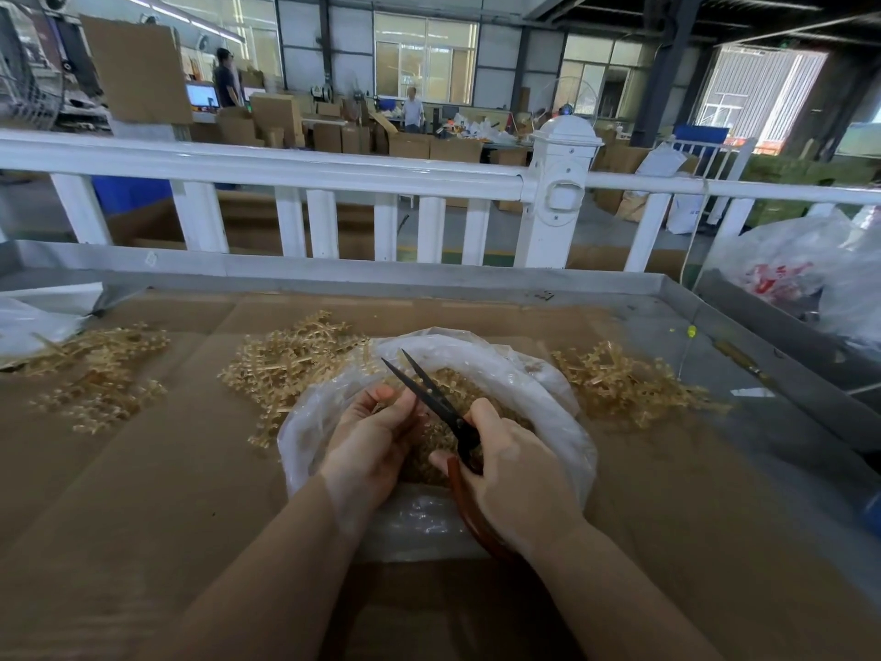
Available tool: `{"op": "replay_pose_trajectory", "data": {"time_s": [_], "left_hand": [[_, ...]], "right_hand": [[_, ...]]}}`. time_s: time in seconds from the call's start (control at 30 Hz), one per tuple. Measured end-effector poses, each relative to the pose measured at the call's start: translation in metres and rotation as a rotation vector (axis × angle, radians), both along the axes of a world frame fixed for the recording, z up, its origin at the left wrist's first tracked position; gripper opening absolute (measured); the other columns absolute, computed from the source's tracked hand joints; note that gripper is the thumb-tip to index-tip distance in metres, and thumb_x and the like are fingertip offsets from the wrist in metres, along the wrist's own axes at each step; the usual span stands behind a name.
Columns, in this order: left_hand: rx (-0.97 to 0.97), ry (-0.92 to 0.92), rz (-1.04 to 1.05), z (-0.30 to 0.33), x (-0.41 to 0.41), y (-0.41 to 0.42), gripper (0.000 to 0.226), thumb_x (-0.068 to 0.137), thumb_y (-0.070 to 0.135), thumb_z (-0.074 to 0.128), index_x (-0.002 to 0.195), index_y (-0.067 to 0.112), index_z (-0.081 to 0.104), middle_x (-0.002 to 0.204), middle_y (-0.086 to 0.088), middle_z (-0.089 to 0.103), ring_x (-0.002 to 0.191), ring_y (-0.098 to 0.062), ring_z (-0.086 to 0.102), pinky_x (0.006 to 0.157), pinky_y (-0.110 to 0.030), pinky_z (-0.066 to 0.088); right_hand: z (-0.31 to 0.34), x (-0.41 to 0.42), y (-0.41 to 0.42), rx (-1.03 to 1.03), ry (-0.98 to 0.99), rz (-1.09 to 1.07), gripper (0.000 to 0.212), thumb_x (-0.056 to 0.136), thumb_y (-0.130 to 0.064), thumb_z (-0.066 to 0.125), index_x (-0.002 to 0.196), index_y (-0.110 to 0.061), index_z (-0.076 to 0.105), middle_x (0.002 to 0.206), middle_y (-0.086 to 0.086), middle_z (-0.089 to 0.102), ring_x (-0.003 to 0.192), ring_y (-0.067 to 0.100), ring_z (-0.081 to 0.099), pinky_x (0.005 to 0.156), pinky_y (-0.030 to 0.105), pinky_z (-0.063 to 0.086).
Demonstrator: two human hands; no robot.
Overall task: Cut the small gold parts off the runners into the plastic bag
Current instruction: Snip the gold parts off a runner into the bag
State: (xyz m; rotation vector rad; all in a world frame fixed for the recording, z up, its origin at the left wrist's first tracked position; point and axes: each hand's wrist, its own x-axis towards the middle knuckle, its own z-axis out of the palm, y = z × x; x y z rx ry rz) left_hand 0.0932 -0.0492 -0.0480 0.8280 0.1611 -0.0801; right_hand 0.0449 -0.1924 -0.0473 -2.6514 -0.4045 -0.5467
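Observation:
A clear plastic bag with a rolled-down rim stands open on the cardboard and holds a heap of small gold parts. My left hand is over the bag and pinches a gold runner piece, mostly hidden by the fingers. My right hand grips black scissors with reddish-brown handles. The blades are slightly apart, pointing up and left beside my left fingertips.
Piles of gold runners lie on the cardboard sheet: one at the left, one behind the bag, one at the right. A metal tray wall and white railing close the far side. Plastic bags sit at the right.

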Motion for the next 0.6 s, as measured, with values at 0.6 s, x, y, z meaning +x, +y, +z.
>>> {"op": "replay_pose_trajectory", "data": {"time_s": [0.6], "left_hand": [[0.015,0.019,0.042,0.0018,-0.0004,-0.0039,0.028,0.088,-0.008,0.055,0.072,0.013,0.046,0.067,-0.006,0.063,0.059,-0.011,0.064,0.06,-0.021,0.057]], "right_hand": [[-0.0056,0.0042,-0.004,-0.043,-0.026,-0.029,0.04,0.091,-0.053,0.051,0.118,-0.024,0.044,0.094,-0.007,0.062,0.08,0.006,0.058,0.063,0.011,0.034]]}}
